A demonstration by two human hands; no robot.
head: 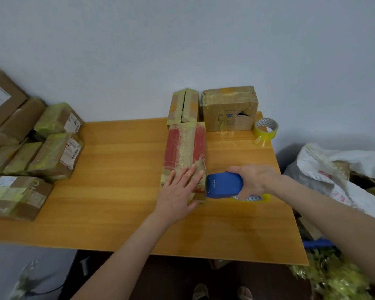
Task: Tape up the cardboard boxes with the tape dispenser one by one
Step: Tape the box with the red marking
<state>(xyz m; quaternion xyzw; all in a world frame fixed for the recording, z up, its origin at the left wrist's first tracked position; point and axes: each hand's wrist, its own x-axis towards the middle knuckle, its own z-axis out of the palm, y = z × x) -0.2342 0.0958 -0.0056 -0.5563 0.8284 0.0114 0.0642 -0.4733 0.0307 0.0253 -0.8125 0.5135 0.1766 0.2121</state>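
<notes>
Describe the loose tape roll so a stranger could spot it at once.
Start at the orange wooden table and go to its far right corner. There, just right of the brown cardboard box, sits the yellow tape roll. It is the only bare roll; the other sits in the blue dispenser.

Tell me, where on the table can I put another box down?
The widest bare tabletop lies between the pile of taped boxes and the red box. Its near strip is free too. The far right corner is crowded: two boxes and a tape roll.
</notes>
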